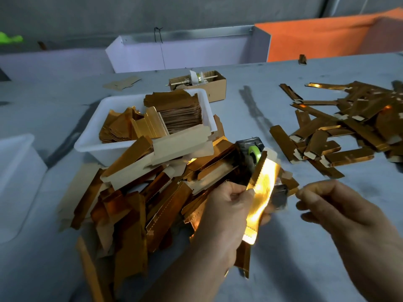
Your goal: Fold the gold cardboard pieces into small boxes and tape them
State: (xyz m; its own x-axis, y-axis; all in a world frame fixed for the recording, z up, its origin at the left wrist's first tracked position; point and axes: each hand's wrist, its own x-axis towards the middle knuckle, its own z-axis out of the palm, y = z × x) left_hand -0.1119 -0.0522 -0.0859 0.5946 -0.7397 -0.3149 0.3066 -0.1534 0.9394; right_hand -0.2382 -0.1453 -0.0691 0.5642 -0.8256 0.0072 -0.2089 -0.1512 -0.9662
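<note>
My left hand (222,216) grips a long gold cardboard piece (261,197), folded and held upright over the table, glare on its face. My right hand (340,216) is just right of it, thumb and forefinger pinched together near the piece's upper edge; blur hides what they pinch. Behind the piece stands a dark tape dispenser (250,149) with a green roll. A heap of flat gold pieces (139,192) lies to the left. Folded gold boxes (340,127) are scattered at the right.
A white tray (91,142) behind the heap holds stacked gold and brown blanks. A small brown carton (218,88) with odds and ends stands further back. A white bin (15,171) is at the left edge. An orange panel and a white panel rise behind the grey table.
</note>
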